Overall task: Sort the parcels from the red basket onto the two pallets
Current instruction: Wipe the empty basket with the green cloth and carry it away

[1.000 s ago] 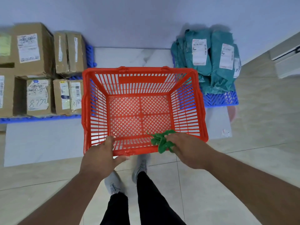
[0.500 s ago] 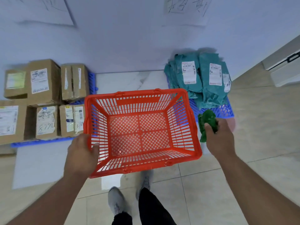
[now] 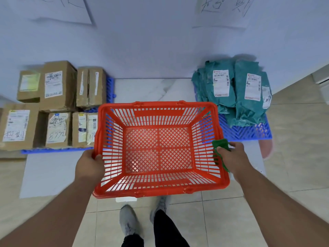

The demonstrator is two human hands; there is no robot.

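Currently: red basket (empty), gripped by left hand; right hand fingers clamped on crumpled green wrap; one-sided grip, tipping risked.

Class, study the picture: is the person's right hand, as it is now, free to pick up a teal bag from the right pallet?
Probably not yet. The right hand is closed on a crumpled green item beside the red basket. The path to the teal bags looks open.

handwritten wall sheets, grey shoes, tiled floor
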